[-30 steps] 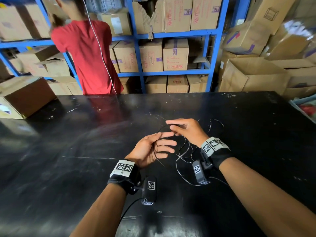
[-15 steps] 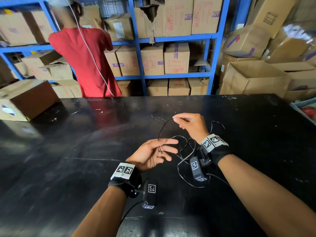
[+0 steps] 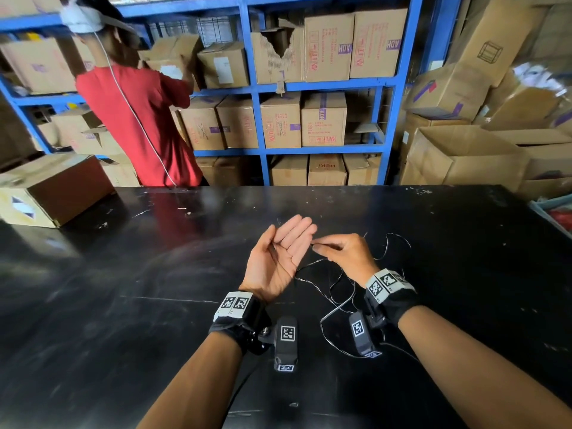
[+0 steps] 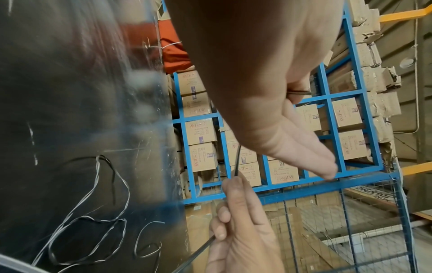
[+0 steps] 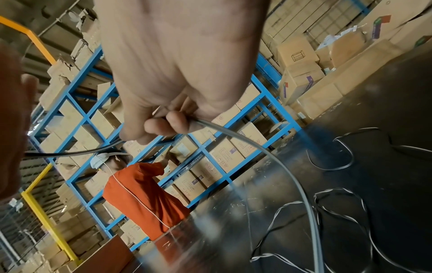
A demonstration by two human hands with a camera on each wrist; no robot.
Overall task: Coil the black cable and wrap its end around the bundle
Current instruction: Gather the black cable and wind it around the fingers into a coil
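The thin black cable (image 3: 340,308) lies in loose loops on the black table (image 3: 123,274) under my right wrist, also seen in the left wrist view (image 4: 112,184) and the right wrist view (image 5: 336,208). My left hand (image 3: 288,246) is held palm up with straight fingers. The cable runs through the crease under its thumb (image 4: 299,91), which clamps it against the palm. My right hand (image 3: 318,246) pinches the cable just beside the left fingers. A short taut stretch (image 4: 238,162) spans the two hands. From the right hand's pinch (image 5: 175,120) the cable arcs down to the table.
A cardboard box (image 3: 52,190) sits on the table's far left corner. Behind the table a person in a red shirt (image 3: 139,125) handles boxes at blue shelving (image 3: 387,119). Open cartons (image 3: 464,156) stand at the back right, a blue bin (image 3: 554,212) at the right edge.
My left hand has turned palm up and straightened its fingers. My right hand has come down from above and brought the pinched cable beside the left fingers.
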